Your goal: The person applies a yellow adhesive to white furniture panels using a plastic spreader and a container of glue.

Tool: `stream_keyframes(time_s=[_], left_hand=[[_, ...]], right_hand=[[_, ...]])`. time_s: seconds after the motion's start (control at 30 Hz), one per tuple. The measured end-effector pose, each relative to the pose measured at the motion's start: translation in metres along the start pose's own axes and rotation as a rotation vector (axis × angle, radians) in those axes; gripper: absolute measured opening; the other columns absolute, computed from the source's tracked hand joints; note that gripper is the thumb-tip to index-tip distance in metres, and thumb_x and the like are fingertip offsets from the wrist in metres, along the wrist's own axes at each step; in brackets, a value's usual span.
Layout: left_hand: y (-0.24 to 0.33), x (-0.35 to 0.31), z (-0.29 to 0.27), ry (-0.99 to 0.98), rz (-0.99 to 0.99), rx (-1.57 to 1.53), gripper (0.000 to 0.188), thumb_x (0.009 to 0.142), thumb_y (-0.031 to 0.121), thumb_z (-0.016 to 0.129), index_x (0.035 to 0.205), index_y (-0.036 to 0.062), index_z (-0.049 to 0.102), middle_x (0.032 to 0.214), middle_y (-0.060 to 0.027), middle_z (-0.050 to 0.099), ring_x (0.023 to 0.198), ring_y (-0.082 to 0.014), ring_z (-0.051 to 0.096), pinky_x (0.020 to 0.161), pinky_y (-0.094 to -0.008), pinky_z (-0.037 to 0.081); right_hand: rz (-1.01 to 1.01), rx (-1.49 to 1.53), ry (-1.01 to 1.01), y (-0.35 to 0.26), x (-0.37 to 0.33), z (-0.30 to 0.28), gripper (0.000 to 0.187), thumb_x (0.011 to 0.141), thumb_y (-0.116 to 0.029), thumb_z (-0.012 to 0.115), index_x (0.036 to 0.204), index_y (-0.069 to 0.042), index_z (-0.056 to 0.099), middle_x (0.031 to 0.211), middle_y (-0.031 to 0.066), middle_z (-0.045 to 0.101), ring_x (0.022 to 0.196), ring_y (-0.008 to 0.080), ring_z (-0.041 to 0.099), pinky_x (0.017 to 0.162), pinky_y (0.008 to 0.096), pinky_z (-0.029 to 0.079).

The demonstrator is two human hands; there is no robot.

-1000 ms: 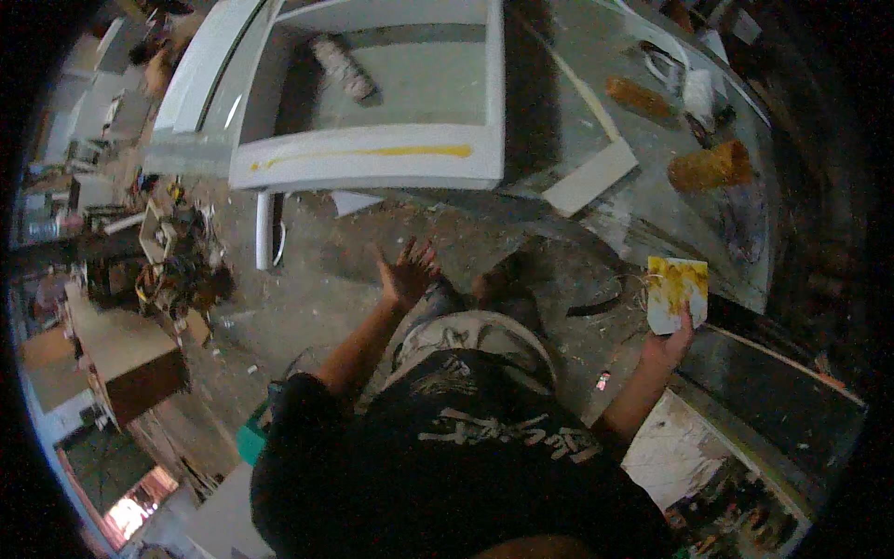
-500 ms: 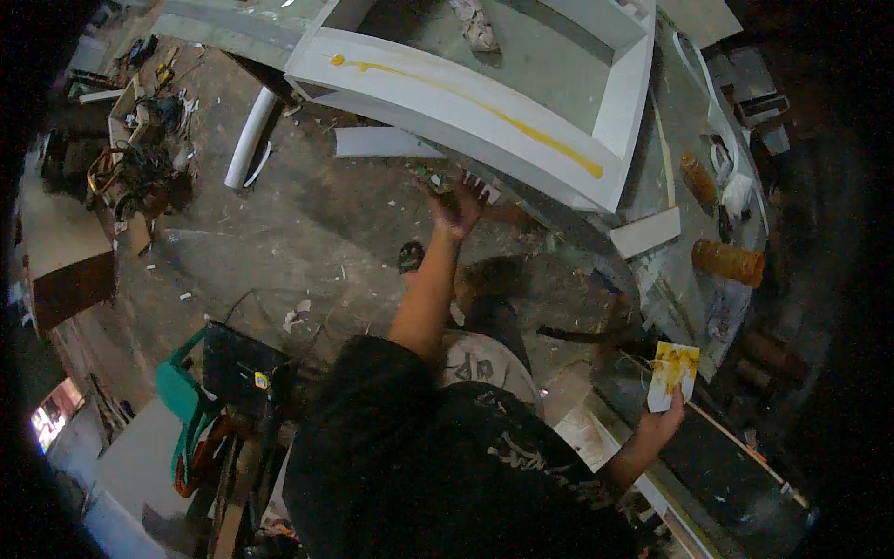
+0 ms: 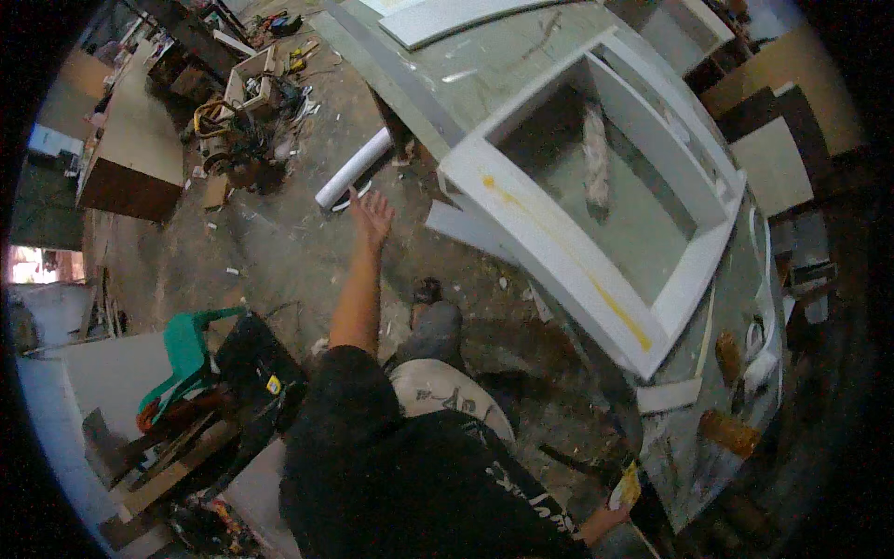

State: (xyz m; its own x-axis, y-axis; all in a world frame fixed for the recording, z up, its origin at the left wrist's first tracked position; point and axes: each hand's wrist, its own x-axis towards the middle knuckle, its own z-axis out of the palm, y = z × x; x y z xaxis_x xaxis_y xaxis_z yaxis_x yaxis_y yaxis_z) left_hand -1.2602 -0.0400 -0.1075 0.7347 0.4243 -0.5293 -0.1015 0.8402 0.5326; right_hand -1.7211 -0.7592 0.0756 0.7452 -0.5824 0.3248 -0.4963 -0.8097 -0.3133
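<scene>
With fingers spread and nothing in it, my left hand [image 3: 373, 222] reaches out over the floor near a white roll [image 3: 357, 168]. My right hand [image 3: 605, 522], low at the right, grips a small white card [image 3: 626, 487] smeared with yellow. A white box-like frame [image 3: 559, 244] lies on the worktable [image 3: 447, 88]. Along its near face runs a line of yellow glue-like stuff [image 3: 582, 267]. Inside the frame sits a pale, crumpled long bundle [image 3: 595, 158]. Neither hand touches the frame.
Two amber containers [image 3: 729, 433] and a loose white strip [image 3: 669, 396] lie at the table's right end. Cables and tools crowd a wooden box [image 3: 250, 79] on the floor. A green plastic piece [image 3: 186, 359] stands at lower left beside a black case [image 3: 256, 359].
My view has turned, so the frame sits farther right. My left hand has swung left, away from the frame toward the roll. My right hand still holds the card, now lower in view.
</scene>
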Motion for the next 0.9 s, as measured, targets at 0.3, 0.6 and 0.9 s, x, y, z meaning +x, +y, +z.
stream_keyframes(time_s=[0.3, 0.6, 0.9], left_hand=[[0.123, 0.271, 0.182, -0.272, 0.016, 0.347, 0.099, 0.078, 0.037, 0.08, 0.149, 0.0098, 0.017, 0.14, -0.0149, 0.043, 0.123, -0.0295, 0.049, 0.101, -0.0443, 0.045], [0.129, 0.264, 0.17, -0.139, -0.078, 0.346, 0.09, 0.073, 0.016, 0.083, 0.143, 0.0086, 0.026, 0.126, -0.0107, 0.052, 0.114, -0.0265, 0.053, 0.096, -0.0426, 0.047], [0.121, 0.258, 0.057, -0.112, -0.581, 0.562, 0.11, 0.081, 0.052, 0.07, 0.156, 0.0228, -0.005, 0.158, -0.0101, 0.023, 0.145, -0.0355, 0.021, 0.108, -0.0704, 0.011]], right_hand=[[0.578, 0.338, 0.032, -0.264, -0.051, 0.09, 0.043, 0.085, -0.006, 0.065, 0.125, 0.004, 0.052, 0.113, 0.0163, 0.058, 0.105, 0.029, 0.057, 0.092, 0.0386, 0.049], [1.216, 0.979, 0.215, -0.398, -0.076, 0.083, 0.041, 0.087, -0.01, 0.062, 0.125, 0.003, 0.052, 0.112, 0.0158, 0.059, 0.103, 0.0284, 0.058, 0.09, 0.0376, 0.05], [1.521, 1.102, 0.567, -0.414, -0.107, 0.06, 0.037, 0.092, -0.016, 0.057, 0.123, 0.002, 0.053, 0.108, 0.0143, 0.061, 0.098, 0.0262, 0.059, 0.083, 0.0362, 0.052]])
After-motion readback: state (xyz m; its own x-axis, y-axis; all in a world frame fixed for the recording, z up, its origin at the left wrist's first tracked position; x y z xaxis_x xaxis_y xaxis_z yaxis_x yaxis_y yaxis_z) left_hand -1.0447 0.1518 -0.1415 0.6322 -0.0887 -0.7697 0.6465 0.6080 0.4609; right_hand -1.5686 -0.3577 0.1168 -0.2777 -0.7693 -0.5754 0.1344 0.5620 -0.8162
